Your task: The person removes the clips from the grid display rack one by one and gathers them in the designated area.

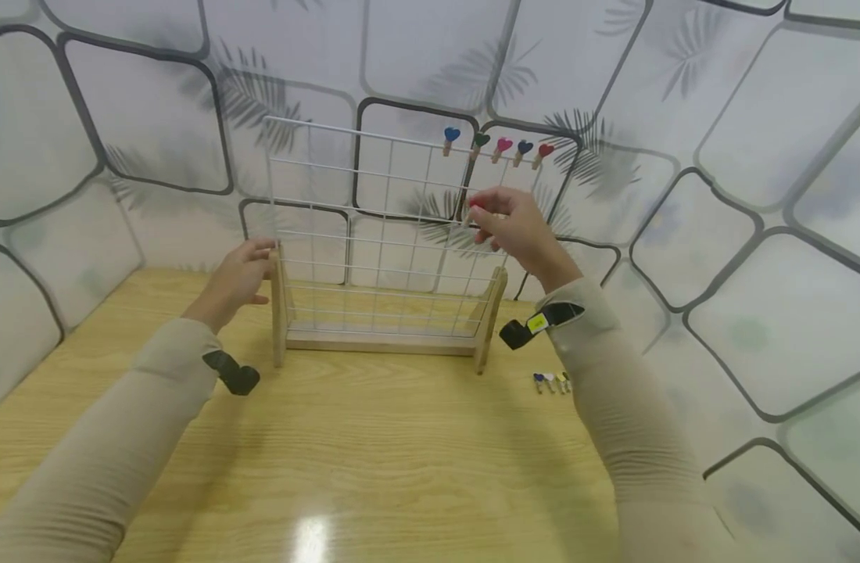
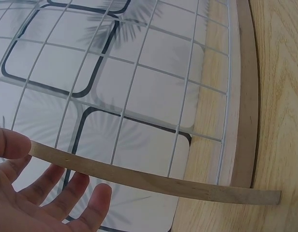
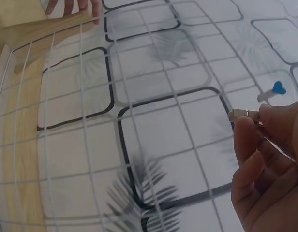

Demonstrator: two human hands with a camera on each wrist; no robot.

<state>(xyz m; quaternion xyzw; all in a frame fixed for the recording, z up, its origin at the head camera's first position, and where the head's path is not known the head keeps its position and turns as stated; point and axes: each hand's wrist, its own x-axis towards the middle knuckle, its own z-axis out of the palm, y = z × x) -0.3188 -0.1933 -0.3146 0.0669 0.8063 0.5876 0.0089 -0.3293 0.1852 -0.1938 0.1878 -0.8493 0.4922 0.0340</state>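
Observation:
A white wire grid rack (image 1: pixel 377 234) with wooden side posts stands on the table. At its left post (image 2: pixel 154 181), my left hand (image 1: pixel 236 274) touches the upper end with loosely bent fingers, the thumb held apart lower down. My right hand (image 1: pixel 510 227) is raised before the right side of the grid. Between thumb and fingertips it pinches a small wooden clothespin (image 3: pixel 243 115), whose red heart (image 1: pixel 476 206) shows in the head view. Along the top wire, clipped clothespins carry hearts: blue (image 1: pixel 452 134), green (image 1: pixel 481 139), pink (image 1: pixel 503 144), dark blue (image 1: pixel 524 147) and red (image 1: pixel 546 151).
Several more heart clothespins (image 1: pixel 550 381) lie in a row on the wooden table (image 1: pixel 374 438), right of the rack and beside my right forearm. Patterned wall covering (image 1: pixel 296 47) rises close behind the rack and along the right side.

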